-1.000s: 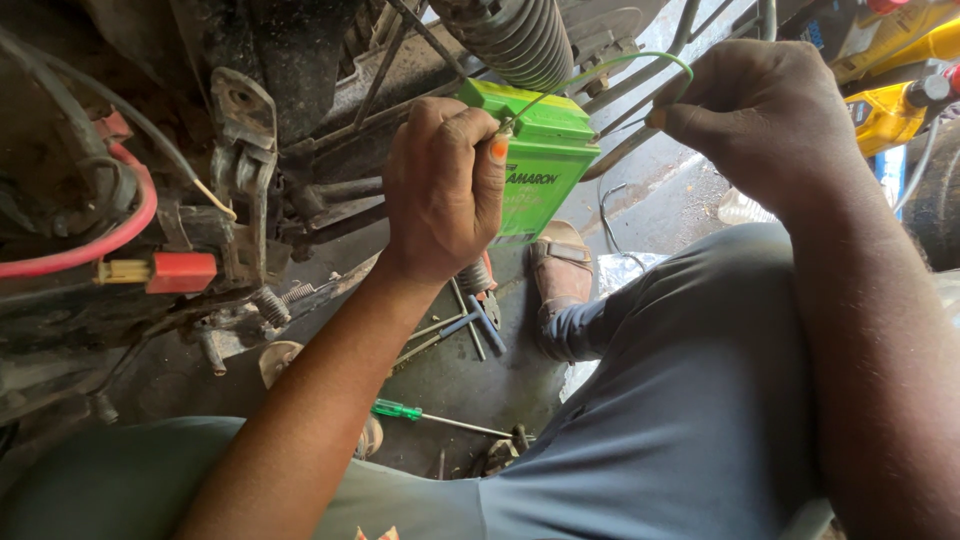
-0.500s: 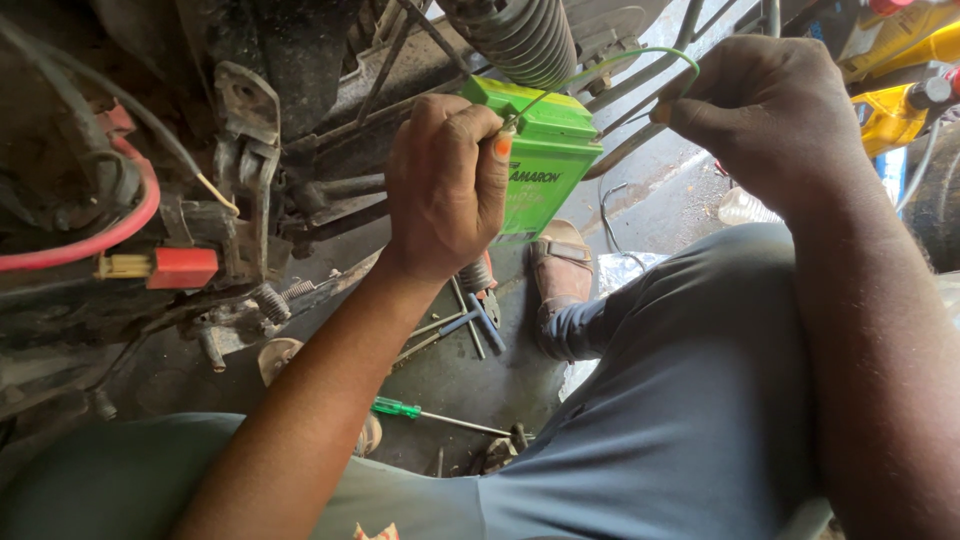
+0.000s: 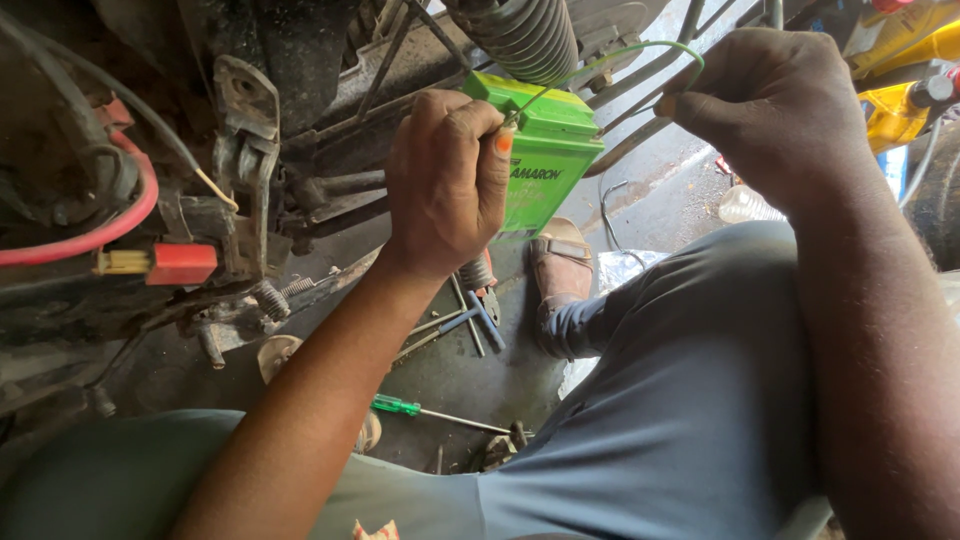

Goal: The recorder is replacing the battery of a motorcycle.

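Under a grimy vehicle frame (image 3: 250,120), left hand (image 3: 445,180) grips the green battery (image 3: 545,150); right hand (image 3: 775,105), up-right, pinches its green wire (image 3: 620,55).

My left hand (image 3: 445,180) hides the bright green plastic battery box's (image 3: 548,160) left side; thin green wire's (image 3: 620,55) end vanishes inside my right hand (image 3: 775,105).

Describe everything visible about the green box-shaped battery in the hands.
The bright green, box-shaped plastic battery is held up in the air, tilted, near the vehicle's black ribbed boot. The left hand grips its near side, covering part of it. A thin green wire arcs from its top to the right hand, which pinches the wire's end. Its casing looks clean and glossy.
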